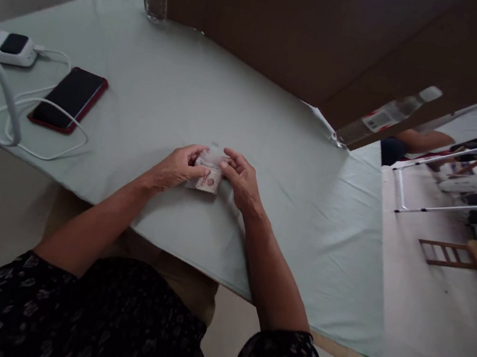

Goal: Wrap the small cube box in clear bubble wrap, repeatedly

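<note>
A small whitish packet with red print and a dark round mark (pixel 208 182) is between my hands, above the pale green tablecloth (pixel 179 95). My left hand (pixel 179 167) holds its left side, the thumb lying across the front. On the right, my right hand (pixel 239 180) pinches the packet's upper right part with thumb and forefinger. The packet's top is blurred and looks see-through; what it contains cannot be made out.
To the left lie a dark phone with a red case (pixel 69 99), a white cable (pixel 56 105) and a power strip (pixel 2 46). A large brown board (pixel 292 23) with bottles (pixel 388 115) at its edges stands behind. A person's arm (pixel 425 140) shows at right.
</note>
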A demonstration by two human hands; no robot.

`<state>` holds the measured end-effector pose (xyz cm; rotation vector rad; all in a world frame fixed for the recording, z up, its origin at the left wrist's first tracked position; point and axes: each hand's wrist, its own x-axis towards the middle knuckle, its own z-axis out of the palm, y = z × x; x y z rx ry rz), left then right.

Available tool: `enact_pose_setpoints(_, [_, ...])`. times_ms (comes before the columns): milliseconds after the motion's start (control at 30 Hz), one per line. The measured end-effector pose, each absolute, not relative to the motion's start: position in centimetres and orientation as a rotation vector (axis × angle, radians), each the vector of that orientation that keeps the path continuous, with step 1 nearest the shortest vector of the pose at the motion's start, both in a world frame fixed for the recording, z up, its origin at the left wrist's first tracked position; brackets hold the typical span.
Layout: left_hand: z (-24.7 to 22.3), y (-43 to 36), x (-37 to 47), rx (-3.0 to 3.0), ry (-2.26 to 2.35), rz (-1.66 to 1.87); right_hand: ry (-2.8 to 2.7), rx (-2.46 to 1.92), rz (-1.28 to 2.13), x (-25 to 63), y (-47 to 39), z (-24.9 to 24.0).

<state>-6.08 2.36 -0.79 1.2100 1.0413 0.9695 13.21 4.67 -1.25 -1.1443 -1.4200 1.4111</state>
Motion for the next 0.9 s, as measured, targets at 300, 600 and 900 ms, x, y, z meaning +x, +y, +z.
enact_pose_setpoints(300, [-0.5,2.5,-6.5,1.263,0.960,0.958,-1.431,-1.090,1.350,11.0,7.9,-0.2])
enact_pose_setpoints(600, [-0.3,2.4,-6.4,1.449,1.252,1.007,-1.515,-1.085,1.145,10.8,5.2,0.6])
enact_pose_setpoints(900, [-1.0,2.4,-5.7,1.612,1.398,1.076,-1.975,-1.114,0.586,11.7,2.7,0.5])
